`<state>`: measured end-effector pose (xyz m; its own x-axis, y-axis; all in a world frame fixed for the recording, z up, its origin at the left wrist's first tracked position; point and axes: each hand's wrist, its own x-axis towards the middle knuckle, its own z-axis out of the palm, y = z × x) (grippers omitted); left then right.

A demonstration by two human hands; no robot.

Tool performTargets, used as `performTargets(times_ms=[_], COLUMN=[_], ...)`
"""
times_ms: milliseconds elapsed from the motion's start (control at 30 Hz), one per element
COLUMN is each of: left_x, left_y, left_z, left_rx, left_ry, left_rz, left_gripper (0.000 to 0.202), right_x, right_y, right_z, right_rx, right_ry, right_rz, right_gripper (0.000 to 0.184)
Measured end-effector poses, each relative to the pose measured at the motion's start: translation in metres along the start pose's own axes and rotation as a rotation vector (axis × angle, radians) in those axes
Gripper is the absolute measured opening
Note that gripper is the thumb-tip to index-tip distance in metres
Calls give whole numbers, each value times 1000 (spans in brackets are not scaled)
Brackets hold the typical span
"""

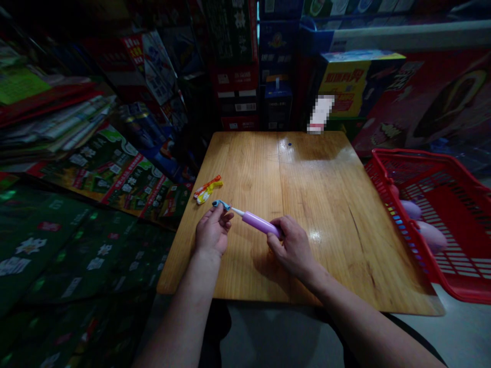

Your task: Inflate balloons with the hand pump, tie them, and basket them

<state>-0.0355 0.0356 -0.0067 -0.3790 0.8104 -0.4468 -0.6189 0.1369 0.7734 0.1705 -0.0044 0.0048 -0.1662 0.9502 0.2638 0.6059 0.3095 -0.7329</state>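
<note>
Pinched in the fingers of my left hand [215,228] is a small blue deflated balloon [221,205]. My right hand [291,243] is wrapped round the lower end of a purple balloon pump [261,223]. The pump's pale tapered nozzle [237,210] points at the balloon's neck; whether it sits inside the neck is too small to tell. Just beyond my left hand, an orange-red balloon [208,186] and a yellow balloon [209,192], both flat, lie together near the table's left edge.
The wooden table [318,204] carries a small dark spot [289,144] toward its far edge. A red basket [441,271] at the right holds inflated pink and purple balloons [431,236]. Green cartons [76,245] are stacked at left, and boxes [238,92] stand behind the table.
</note>
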Motion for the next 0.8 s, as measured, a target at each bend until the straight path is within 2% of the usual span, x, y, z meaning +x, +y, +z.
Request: performTargets(times_ms=[400,633,800], left_x=[-8,-10,-13], left_y=[-11,-13,-12], left_z=[10,13,13], left_rx=[22,12,4], left_ry=[-49,-38,-98], left_rz=[6,-6,-29], left_gripper=[28,31,34], right_x=[0,0,1], right_y=[2,1,0], right_z=[5,5,4], right_rx=[12,48,83], right_ry=[0,19,10], right_rz=[26,-32,-13], right_gripper=[7,14,12])
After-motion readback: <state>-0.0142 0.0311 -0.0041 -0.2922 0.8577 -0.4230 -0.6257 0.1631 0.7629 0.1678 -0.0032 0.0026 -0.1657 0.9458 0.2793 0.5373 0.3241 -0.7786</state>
